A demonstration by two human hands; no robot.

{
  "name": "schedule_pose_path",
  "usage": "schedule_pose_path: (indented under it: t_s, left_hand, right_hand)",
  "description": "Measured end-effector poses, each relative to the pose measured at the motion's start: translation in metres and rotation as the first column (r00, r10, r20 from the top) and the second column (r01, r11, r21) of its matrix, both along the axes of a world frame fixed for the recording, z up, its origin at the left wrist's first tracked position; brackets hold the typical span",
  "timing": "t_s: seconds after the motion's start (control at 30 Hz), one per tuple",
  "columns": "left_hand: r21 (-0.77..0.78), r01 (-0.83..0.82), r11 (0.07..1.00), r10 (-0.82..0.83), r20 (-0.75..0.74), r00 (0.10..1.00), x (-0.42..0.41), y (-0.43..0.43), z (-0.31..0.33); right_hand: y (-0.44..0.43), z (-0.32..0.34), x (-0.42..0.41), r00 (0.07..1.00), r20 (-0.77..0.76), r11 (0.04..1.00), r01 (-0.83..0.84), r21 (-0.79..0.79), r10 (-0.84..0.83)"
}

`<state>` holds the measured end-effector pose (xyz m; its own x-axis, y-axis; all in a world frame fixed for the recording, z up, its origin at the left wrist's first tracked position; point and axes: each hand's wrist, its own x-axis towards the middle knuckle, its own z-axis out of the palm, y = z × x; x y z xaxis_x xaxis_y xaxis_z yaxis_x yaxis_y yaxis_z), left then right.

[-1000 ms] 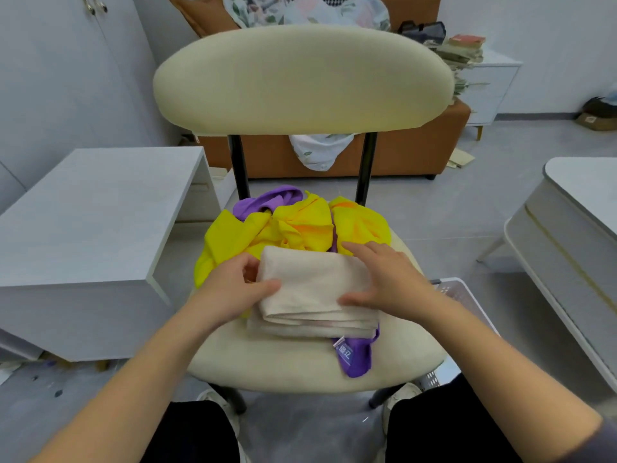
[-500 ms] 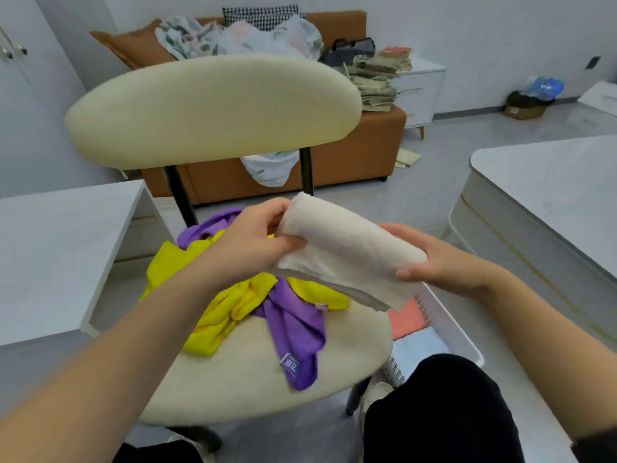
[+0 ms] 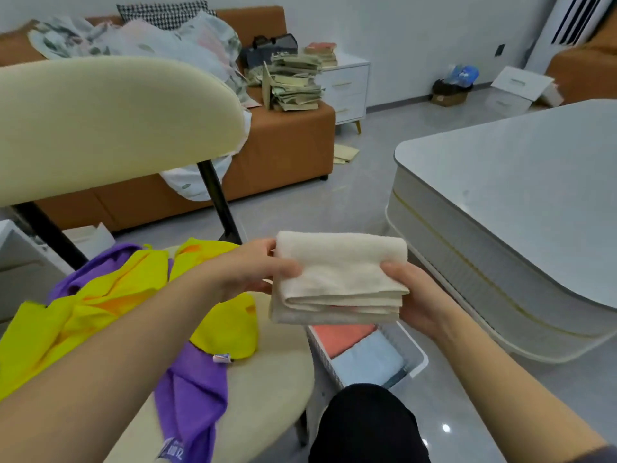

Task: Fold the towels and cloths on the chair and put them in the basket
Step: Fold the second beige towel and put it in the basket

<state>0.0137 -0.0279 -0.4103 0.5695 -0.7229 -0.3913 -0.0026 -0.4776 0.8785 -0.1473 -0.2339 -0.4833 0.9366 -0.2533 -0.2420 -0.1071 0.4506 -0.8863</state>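
Now the towel was gripped at both ends: the left hand was clamped on its left edge, thumb on top, and the right hand was curled under its right end. A second earlier it had been pressed flat on the chair; since then it had been lifted off and carried to the right, so that it was held in the air above the basket. The fold was judged finished, with only the lowering left. The towel was seen as a thick cream bundle, its stacked edges turned toward the camera. An orange cloth and a blue cloth were already laid in the basket. A yellow cloth and a purple cloth were left crumpled on the chair, not yet folded.
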Motion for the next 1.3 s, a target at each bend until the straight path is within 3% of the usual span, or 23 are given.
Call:
schedule_pose_path:
  t_s: [0.07,0.1,0.17,0.23,0.3,0.37,0.47,0.6,0.7,0.8,0.87,0.93,1.0,1.07,1.13,1.2,1.3]
  left_hand:
    - [0.143,0.07,0.987,-0.106,0.263,0.959,0.006,-0.007,-0.003]
    - [0.232,0.099,0.968,-0.19,0.412,0.891,0.009,-0.009,-0.003]
    - [0.265,0.18,0.947,-0.306,0.576,0.758,0.007,-0.015,-0.005]
    - [0.168,0.291,0.942,-0.328,0.642,0.693,-0.005,-0.025,-0.008]
    - [0.016,0.325,0.946,-0.234,0.726,0.647,-0.018,-0.033,-0.011]
    - [-0.137,0.287,0.948,-0.08,0.771,0.632,-0.024,-0.03,-0.009]
    - [-0.298,0.259,0.919,0.046,0.734,0.678,-0.023,-0.006,0.002]
    - [-0.394,0.147,0.907,0.145,0.621,0.77,-0.026,0.045,0.02]
    - [-0.49,-0.052,0.87,0.264,0.376,0.888,-0.028,0.089,0.029]
    - [-0.53,-0.291,0.796,0.38,0.063,0.923,-0.03,0.136,0.029]
    - [-0.497,-0.445,0.745,0.397,-0.206,0.894,-0.031,0.164,0.022]
    - [-0.419,-0.591,0.689,0.401,-0.458,0.793,-0.028,0.188,0.013]
    - [-0.335,-0.673,0.66,0.423,-0.575,0.701,-0.022,0.208,0.002]
    - [-0.25,-0.703,0.666,0.572,-0.433,0.697,-0.014,0.222,-0.012]
    - [-0.127,-0.745,0.655,0.741,-0.088,0.666,-0.011,0.23,-0.026]
    - [-0.091,-0.711,0.697,0.714,0.178,0.677,-0.018,0.227,-0.034]
    - [-0.009,-0.593,0.805,0.542,0.418,0.729,-0.031,0.207,-0.047]
  right_hand:
    - [-0.005,0.005,-0.002,0.997,0.027,0.98,0.072,-0.184,-0.068]
    - [-0.006,0.011,-0.003,0.994,0.05,0.938,0.104,-0.33,-0.093]
    - [-0.003,0.029,-0.001,0.992,0.095,0.764,0.127,-0.633,-0.086]
    - [0.007,0.045,0.003,0.988,0.153,0.578,0.143,-0.803,-0.033]
    - [0.02,0.058,0.007,0.975,0.219,0.464,0.181,-0.867,0.029]
    - [0.029,0.068,0.008,0.961,0.265,0.371,0.218,-0.902,0.078]
    - [0.035,0.084,0.007,0.945,0.281,0.291,0.224,-0.93,0.168]
    - [0.057,0.101,0.012,0.919,0.279,0.367,0.168,-0.915,0.277]
    - [0.094,0.112,0.025,0.898,0.335,0.622,0.092,-0.778,0.286]
    - [0.143,0.116,0.045,0.903,0.346,0.85,-0.037,-0.525,0.253]
    - [0.176,0.109,0.064,0.933,0.284,0.918,-0.099,-0.385,0.219]
    - [0.206,0.094,0.087,0.962,0.195,0.951,-0.129,-0.281,0.189]
    - [0.23,0.077,0.107,0.984,0.107,0.959,-0.113,-0.259,0.145]
    - [0.248,0.059,0.124,0.995,0.05,0.937,-0.062,-0.343,0.084]
    - [0.262,0.044,0.135,1.0,0.027,0.883,0.0,-0.469,0.014]
    - [0.27,0.035,0.143,0.999,0.032,0.86,0.047,-0.508,-0.036]
    - [0.274,0.029,0.148,0.998,0.036,0.871,0.069,-0.486,-0.059]
